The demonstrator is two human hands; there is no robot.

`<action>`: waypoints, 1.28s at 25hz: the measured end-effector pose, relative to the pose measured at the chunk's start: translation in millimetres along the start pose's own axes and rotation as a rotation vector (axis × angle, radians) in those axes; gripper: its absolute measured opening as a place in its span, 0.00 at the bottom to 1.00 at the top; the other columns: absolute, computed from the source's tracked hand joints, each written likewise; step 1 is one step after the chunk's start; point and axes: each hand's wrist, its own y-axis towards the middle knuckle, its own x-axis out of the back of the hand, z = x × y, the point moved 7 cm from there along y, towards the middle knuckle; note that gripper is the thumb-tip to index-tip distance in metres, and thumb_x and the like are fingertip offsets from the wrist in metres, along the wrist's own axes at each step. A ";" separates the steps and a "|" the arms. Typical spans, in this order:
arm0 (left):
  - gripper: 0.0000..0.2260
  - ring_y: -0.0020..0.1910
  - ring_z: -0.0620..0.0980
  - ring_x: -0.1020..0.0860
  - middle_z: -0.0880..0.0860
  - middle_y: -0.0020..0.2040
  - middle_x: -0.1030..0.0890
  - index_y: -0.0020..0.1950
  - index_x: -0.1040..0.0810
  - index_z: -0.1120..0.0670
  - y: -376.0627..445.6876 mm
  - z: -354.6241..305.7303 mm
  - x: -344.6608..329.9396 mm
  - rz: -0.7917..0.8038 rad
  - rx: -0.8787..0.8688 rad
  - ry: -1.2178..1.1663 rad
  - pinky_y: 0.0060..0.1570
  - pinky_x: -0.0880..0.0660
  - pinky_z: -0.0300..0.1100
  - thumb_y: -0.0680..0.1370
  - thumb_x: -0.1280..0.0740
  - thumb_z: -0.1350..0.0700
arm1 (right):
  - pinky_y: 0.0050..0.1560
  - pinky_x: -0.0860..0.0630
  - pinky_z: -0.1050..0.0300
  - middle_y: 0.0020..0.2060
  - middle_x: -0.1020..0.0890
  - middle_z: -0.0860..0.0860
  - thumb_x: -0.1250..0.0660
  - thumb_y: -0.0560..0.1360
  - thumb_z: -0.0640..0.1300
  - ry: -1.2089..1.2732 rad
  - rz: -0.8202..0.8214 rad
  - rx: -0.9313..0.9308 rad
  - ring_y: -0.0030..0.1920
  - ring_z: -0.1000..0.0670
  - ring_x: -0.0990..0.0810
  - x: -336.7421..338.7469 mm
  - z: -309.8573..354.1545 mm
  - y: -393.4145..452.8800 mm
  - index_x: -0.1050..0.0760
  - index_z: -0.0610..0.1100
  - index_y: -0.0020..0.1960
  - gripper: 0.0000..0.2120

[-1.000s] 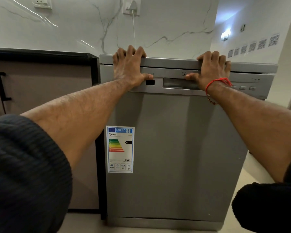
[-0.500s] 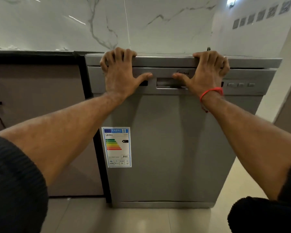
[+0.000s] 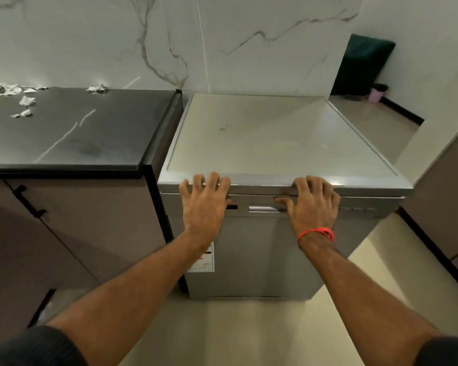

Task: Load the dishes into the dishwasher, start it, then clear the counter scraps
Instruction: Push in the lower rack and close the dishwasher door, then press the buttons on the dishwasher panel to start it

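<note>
Both hands rest on the front top edge of the dishwasher (image 3: 280, 138), door closed. The left hand (image 3: 204, 204) and right hand (image 3: 312, 207) lie spread, fingers hooked over the edge (holding nothing). Far left of the left hand, paper scraps (image 3: 24, 101) lie on the black counter (image 3: 90, 133).

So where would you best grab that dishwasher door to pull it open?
Probably at the recessed handle in the top control strip of the dishwasher, reached from the front with fingers hooked under. The door face is flat; that slot looks like the only grip.
</note>
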 end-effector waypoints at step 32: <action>0.15 0.63 0.49 0.21 0.44 0.72 0.26 0.70 0.25 0.44 202.1 90.3 46.1 0.589 0.086 -0.388 0.58 0.21 0.52 0.84 0.38 0.52 | 0.59 0.24 0.49 0.59 0.18 0.53 0.39 0.78 0.53 0.316 0.911 0.055 0.58 0.46 0.20 -5.3 127.6 255.6 0.22 0.56 0.62 0.14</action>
